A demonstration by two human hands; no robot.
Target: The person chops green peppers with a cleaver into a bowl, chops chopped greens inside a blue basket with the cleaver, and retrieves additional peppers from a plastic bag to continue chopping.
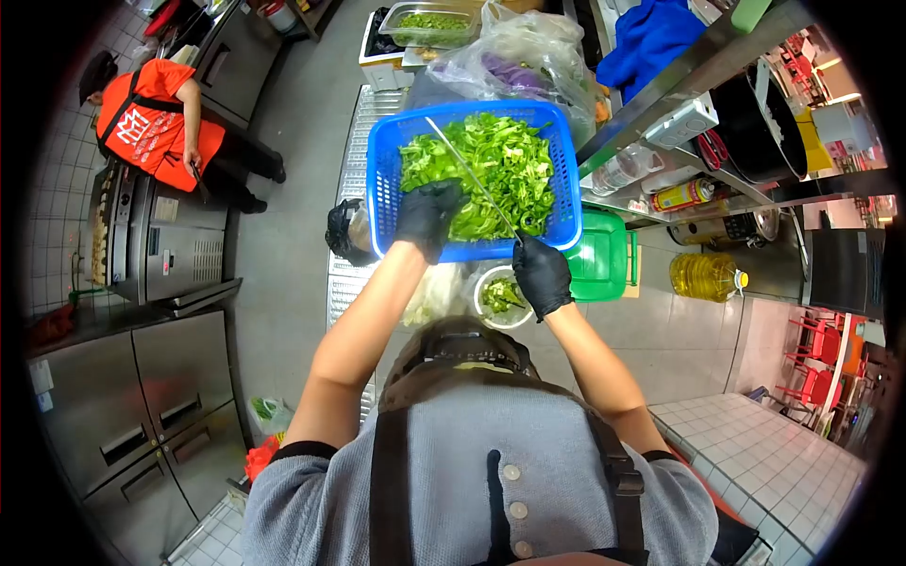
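Observation:
A blue plastic basket [379, 203] holds chopped green leaves [500, 170]. My left hand [431, 215], in a black glove, lies on the leaves at the basket's near left part; its fingertips are partly hidden among them. My right hand [542, 274], also gloved in black, is at the basket's near right corner, closed on the handle end of a long knife [472, 176]. The blade slants up and left over the leaves. Just left of my right hand, a white bowl [512, 324] holds cut green pieces.
Beyond the basket are a clear tub [432, 40] of greens and plastic bags [528, 57]. A green lid or basin [599, 253] stands right, with an oil bottle [706, 277] farther right. A co-worker [156, 123] in orange stands left. Metal shelving [651, 75] rises at right.

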